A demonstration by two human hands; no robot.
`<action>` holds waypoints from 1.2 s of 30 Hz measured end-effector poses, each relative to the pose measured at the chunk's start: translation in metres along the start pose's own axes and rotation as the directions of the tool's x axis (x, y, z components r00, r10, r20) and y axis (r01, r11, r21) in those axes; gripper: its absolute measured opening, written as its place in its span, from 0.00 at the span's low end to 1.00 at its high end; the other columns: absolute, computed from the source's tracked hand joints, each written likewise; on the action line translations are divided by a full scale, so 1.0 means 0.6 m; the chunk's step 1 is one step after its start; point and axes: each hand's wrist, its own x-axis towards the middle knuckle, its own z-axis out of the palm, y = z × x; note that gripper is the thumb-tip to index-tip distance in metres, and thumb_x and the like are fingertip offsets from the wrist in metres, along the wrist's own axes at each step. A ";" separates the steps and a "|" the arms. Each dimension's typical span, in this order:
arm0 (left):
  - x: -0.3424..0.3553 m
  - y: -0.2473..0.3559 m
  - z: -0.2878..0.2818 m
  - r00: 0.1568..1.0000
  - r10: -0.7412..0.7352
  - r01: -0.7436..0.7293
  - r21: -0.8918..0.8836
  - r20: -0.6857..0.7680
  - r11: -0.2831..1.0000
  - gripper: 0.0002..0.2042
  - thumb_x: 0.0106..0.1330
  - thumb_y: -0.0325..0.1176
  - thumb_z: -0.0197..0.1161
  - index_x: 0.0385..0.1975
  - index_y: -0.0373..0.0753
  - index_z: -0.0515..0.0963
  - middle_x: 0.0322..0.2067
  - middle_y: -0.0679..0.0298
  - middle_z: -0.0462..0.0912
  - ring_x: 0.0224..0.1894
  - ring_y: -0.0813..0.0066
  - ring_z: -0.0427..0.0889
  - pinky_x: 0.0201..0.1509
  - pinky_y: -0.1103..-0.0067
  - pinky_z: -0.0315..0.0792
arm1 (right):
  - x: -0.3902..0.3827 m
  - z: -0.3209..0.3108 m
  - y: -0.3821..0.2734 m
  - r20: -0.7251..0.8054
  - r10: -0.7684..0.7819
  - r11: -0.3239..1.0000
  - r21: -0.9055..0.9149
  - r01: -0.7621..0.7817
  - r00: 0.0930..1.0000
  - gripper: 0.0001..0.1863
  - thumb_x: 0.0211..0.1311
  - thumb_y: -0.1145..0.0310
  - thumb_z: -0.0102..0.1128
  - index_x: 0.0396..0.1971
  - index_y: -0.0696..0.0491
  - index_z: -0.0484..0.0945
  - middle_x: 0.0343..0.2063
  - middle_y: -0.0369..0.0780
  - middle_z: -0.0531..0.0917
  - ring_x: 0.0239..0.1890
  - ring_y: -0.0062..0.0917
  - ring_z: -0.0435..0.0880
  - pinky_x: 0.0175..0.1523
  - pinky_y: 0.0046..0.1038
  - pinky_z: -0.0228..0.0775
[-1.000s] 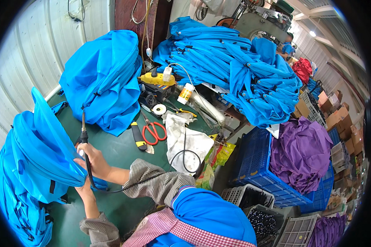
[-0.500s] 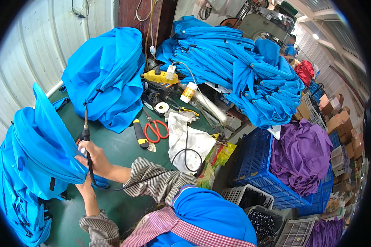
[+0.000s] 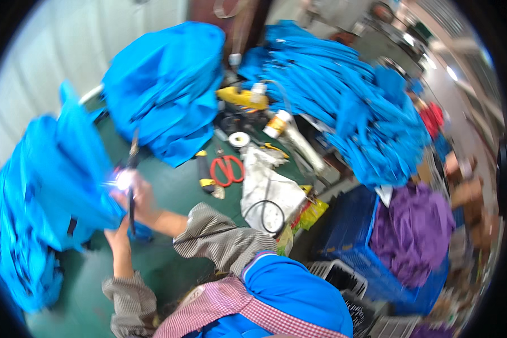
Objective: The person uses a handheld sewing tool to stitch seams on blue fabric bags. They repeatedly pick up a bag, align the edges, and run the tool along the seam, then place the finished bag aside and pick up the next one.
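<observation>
Pinching the lower corner of a blue fabric piece (image 3: 67, 163), the left hand (image 3: 118, 239) looks to be steadying it. The right hand (image 3: 143, 205), just above, is wrapped round a slim dark tool (image 3: 131, 203), tip pointing up and away, probably to keep it off the cloth between the hands. There's a bright glare (image 3: 124, 180) by the right fingers, no telling what's making it. Most of the fabric spreads left of both hands, maybe so the green bench (image 3: 169, 194) takes the weight.

Right of the hands: a yellow-and-black handle (image 3: 204, 169), red-handled scissors (image 3: 228, 169) and a white rag (image 3: 265, 191), presumably parked there for easy grabbing. Beyond those, a white roll (image 3: 232, 139), then a bottle (image 3: 278, 124) with an orange-ish label. Brand hunters are out of luck, motion blur makes any print unreadable.

Farther ahead there's a yellow power strip (image 3: 236, 97) and, off to the right, a big blue fabric stack (image 3: 321, 84).
</observation>
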 end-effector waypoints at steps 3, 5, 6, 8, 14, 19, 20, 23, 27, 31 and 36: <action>-0.004 0.021 0.001 0.961 -0.268 0.276 -0.367 0.073 0.888 0.24 0.53 0.25 0.68 0.52 0.30 0.72 0.48 0.59 0.78 0.49 0.68 0.77 0.55 0.73 0.69 | 0.003 -0.015 0.010 0.133 0.018 1.000 -0.022 -0.015 0.991 0.14 0.55 0.72 0.57 0.41 0.57 0.70 0.36 0.47 0.75 0.38 0.38 0.76 0.42 0.35 0.69; -0.005 0.042 -0.001 0.931 -0.333 0.363 -0.315 0.149 0.877 0.23 0.50 0.28 0.72 0.47 0.31 0.75 0.42 0.61 0.81 0.43 0.71 0.79 0.49 0.75 0.73 | 0.006 -0.022 0.004 0.129 0.002 0.996 -0.090 0.010 0.992 0.17 0.50 0.74 0.63 0.40 0.57 0.69 0.36 0.44 0.73 0.38 0.34 0.75 0.41 0.32 0.68; -0.007 0.039 0.006 0.946 -0.310 0.323 -0.211 0.092 0.923 0.25 0.48 0.32 0.75 0.47 0.31 0.75 0.42 0.62 0.81 0.42 0.73 0.79 0.48 0.76 0.73 | 0.015 -0.031 -0.003 0.126 -0.011 0.990 -0.141 0.028 0.992 0.19 0.47 0.75 0.66 0.39 0.56 0.68 0.36 0.42 0.71 0.38 0.32 0.74 0.40 0.30 0.68; -0.009 0.031 0.016 0.990 -0.141 0.133 -0.185 -0.030 0.974 0.26 0.45 0.33 0.77 0.45 0.32 0.77 0.41 0.62 0.81 0.41 0.75 0.78 0.46 0.77 0.73 | 0.021 -0.020 -0.014 0.048 -0.080 0.983 -0.163 0.087 0.996 0.22 0.50 0.69 0.72 0.39 0.54 0.67 0.35 0.40 0.73 0.34 0.28 0.75 0.40 0.27 0.69; -0.012 0.013 0.013 0.991 -0.130 0.102 -0.409 -0.041 0.907 0.26 0.48 0.25 0.74 0.49 0.34 0.74 0.46 0.61 0.80 0.47 0.74 0.78 0.52 0.75 0.74 | 0.033 -0.027 -0.046 0.196 -0.050 0.969 -0.230 0.095 0.979 0.17 0.57 0.71 0.65 0.40 0.56 0.65 0.34 0.44 0.79 0.33 0.31 0.80 0.44 0.28 0.72; -0.003 0.020 0.007 0.996 -0.088 0.091 -0.342 0.024 0.935 0.27 0.49 0.25 0.74 0.51 0.32 0.72 0.47 0.58 0.80 0.47 0.71 0.79 0.52 0.72 0.75 | 0.021 -0.072 -0.063 0.068 -0.142 0.989 -0.043 0.145 0.988 0.20 0.57 0.74 0.64 0.42 0.56 0.60 0.39 0.50 0.77 0.42 0.35 0.79 0.49 0.33 0.72; -0.002 0.019 0.004 0.996 -0.089 0.094 -0.333 0.029 0.938 0.26 0.49 0.25 0.74 0.51 0.32 0.72 0.46 0.58 0.80 0.47 0.71 0.79 0.52 0.72 0.75 | 0.021 -0.070 -0.050 0.154 -0.201 0.960 -0.165 0.225 0.967 0.23 0.55 0.75 0.66 0.43 0.56 0.60 0.39 0.49 0.76 0.43 0.34 0.79 0.49 0.31 0.72; -0.007 0.020 0.009 0.991 -0.129 0.134 -0.348 0.040 0.928 0.27 0.48 0.26 0.75 0.50 0.35 0.73 0.45 0.62 0.80 0.46 0.75 0.78 0.50 0.75 0.75 | 0.001 -0.047 -0.024 0.157 0.012 0.994 -0.107 0.004 0.988 0.31 0.46 0.72 0.75 0.42 0.53 0.59 0.40 0.43 0.72 0.36 0.25 0.75 0.43 0.23 0.69; 0.006 0.018 0.022 0.995 -0.098 0.103 -0.271 0.032 0.957 0.23 0.48 0.27 0.75 0.46 0.35 0.76 0.40 0.62 0.82 0.41 0.77 0.79 0.45 0.77 0.76 | 0.011 -0.029 -0.014 0.118 0.107 0.986 -0.140 -0.090 0.987 0.29 0.46 0.73 0.74 0.40 0.53 0.60 0.33 0.40 0.73 0.31 0.21 0.74 0.37 0.19 0.66; 0.011 0.011 0.049 0.997 -0.063 0.049 -0.293 -0.040 0.955 0.20 0.49 0.27 0.74 0.42 0.33 0.78 0.38 0.60 0.83 0.38 0.75 0.81 0.44 0.76 0.76 | 0.015 -0.062 -0.015 0.148 0.098 0.956 -0.288 -0.052 0.984 0.25 0.51 0.75 0.70 0.42 0.56 0.61 0.35 0.43 0.77 0.34 0.23 0.79 0.38 0.19 0.70; 0.020 0.012 0.052 0.997 -0.068 0.053 -0.268 -0.048 0.962 0.19 0.49 0.27 0.73 0.41 0.32 0.78 0.39 0.58 0.83 0.38 0.74 0.81 0.45 0.76 0.75 | -0.008 -0.154 -0.098 0.116 -0.190 0.919 -0.329 0.219 0.975 0.24 0.70 0.53 0.44 0.43 0.63 0.68 0.34 0.45 0.76 0.28 0.27 0.74 0.38 0.27 0.71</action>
